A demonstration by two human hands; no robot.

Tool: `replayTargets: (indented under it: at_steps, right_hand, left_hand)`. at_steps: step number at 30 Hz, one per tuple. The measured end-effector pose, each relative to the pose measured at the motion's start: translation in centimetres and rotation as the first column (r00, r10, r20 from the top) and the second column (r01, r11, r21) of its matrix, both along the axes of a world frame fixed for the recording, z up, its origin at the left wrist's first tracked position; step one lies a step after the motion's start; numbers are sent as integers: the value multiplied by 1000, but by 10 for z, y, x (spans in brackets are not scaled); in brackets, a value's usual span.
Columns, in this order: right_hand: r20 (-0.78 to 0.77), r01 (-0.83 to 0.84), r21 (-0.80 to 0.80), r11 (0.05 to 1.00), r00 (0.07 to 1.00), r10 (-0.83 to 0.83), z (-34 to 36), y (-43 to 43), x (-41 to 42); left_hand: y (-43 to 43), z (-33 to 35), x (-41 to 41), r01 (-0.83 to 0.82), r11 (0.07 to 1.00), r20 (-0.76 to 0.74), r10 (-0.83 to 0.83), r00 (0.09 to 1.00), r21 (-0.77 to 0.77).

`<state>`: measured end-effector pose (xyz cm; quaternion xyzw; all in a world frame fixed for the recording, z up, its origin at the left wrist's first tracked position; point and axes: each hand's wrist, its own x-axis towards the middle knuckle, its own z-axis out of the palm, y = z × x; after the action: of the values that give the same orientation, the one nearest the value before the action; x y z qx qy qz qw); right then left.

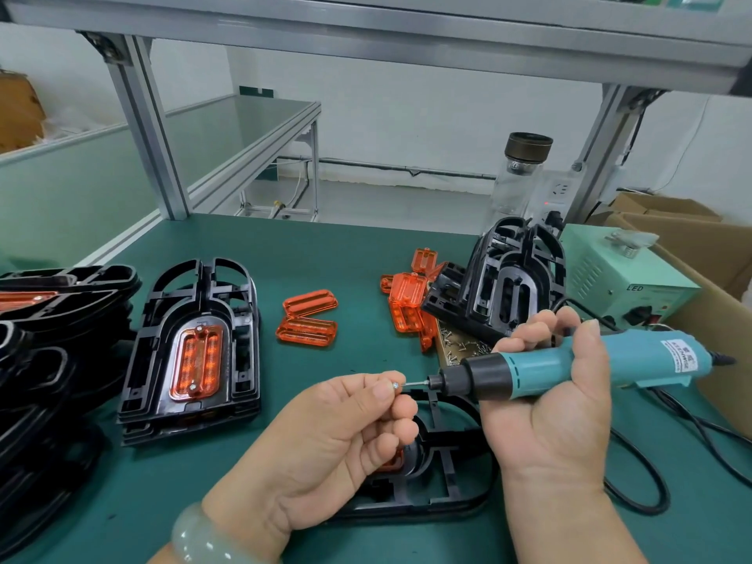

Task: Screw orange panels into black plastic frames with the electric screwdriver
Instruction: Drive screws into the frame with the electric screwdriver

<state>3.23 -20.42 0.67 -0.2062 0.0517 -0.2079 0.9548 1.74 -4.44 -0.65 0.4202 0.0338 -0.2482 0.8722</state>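
My right hand (557, 400) grips the screwdriver (569, 366), with the fingers curled around its blue body. The tool lies almost level and its bit points to the left. My left hand (333, 433) pinches a small screw (395, 385) between thumb and forefinger, and the screw touches the tip of the bit.

Both hands are above a black frame (451, 482) that lies flat on the green counter (325, 258); a little orange shows under my left fingers. To the left is a finished frame (195, 409) on a low stack, and its orange panel (198, 362) has a screw at each end. Two loose panels (309, 317) lie in the middle of the counter. More panels (407, 303) are piled on the right, beside the leaning frames (512, 278). A heap of screws (464, 346) lies just behind the screwdriver.
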Motion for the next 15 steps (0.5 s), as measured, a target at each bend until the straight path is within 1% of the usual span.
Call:
replayTargets:
  at_steps: [9, 15]
  right_hand:
    - [-8, 2, -9, 1000, 1000, -2, 0, 0, -1]
    - [-8, 8, -10, 1000, 1000, -8, 0, 1, -1]
  left_hand:
    - [-1, -2, 0, -11, 998, 73, 6, 997, 69]
    - [-2, -4, -1, -88, 985, 163, 64, 985, 150]
